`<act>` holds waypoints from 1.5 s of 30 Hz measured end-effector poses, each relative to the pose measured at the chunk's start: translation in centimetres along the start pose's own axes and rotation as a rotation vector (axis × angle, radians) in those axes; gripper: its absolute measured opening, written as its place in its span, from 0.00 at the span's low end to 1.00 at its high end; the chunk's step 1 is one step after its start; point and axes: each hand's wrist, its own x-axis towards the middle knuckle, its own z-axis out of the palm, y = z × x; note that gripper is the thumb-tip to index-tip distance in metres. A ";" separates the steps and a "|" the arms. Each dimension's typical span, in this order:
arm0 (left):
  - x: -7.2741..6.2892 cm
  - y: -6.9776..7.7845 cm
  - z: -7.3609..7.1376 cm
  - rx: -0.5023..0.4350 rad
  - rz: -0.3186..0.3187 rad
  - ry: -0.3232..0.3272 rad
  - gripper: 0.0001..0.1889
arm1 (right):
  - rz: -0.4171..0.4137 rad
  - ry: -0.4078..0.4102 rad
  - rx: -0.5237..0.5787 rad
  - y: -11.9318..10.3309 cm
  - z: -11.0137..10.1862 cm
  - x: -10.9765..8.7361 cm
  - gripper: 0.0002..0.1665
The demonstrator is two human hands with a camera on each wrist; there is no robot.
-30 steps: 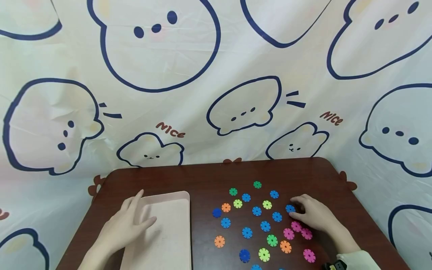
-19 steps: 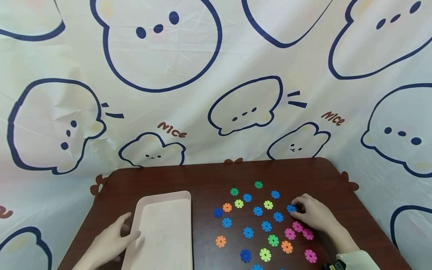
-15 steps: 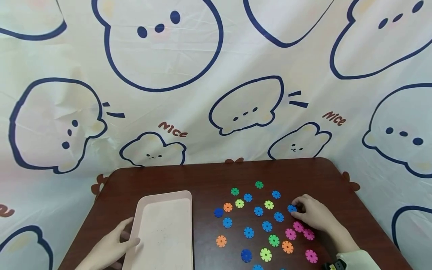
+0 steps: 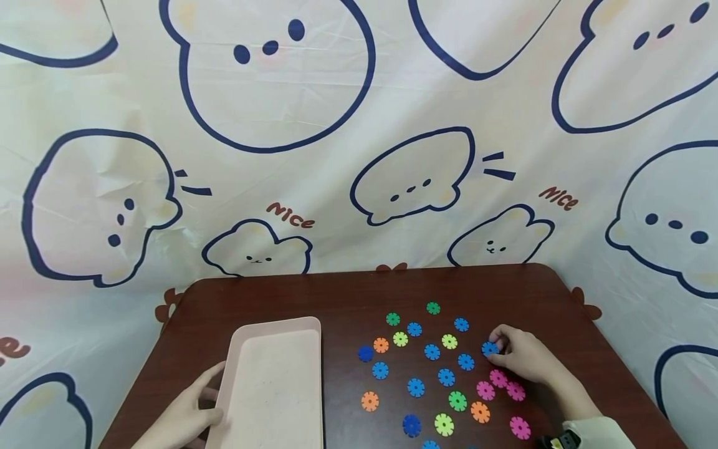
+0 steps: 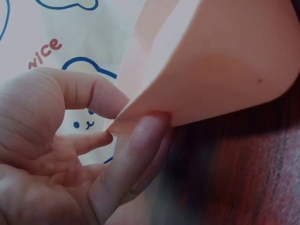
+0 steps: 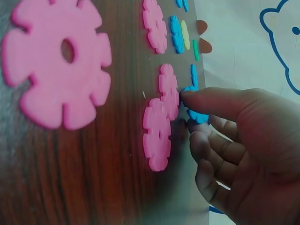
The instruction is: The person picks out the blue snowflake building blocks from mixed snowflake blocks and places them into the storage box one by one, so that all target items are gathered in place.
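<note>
Now the cloth (image 4: 331,174), reading "Nice" in brown, hangs at twelve o'clock behind the table (image 4: 336,296). Toward seven lies the tray (image 4: 275,386); the left hand (image 4: 185,413), over it a second ago, has moved out to its nine-o'clock rim, thumb and fingers closed on it, so the tray is now held. At four, the right hand (image 4: 526,355) pinches a blue disc (image 4: 489,349) between thumb and fingertips, pink discs (image 4: 485,391) near its six o'clock.
</note>
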 end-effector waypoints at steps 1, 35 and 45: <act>0.0 0.1 0.1 -0.001 -0.003 0.007 0.47 | -0.006 0.004 0.008 0.1 0.0 -0.1 0.16; 3.3 3.4 2.5 -0.060 0.147 0.026 0.45 | -0.106 0.024 0.272 -8.7 2.2 1.5 0.08; 3.8 3.8 2.9 -0.066 0.179 0.023 0.46 | -0.204 -0.072 0.349 -14.8 6.3 2.6 0.08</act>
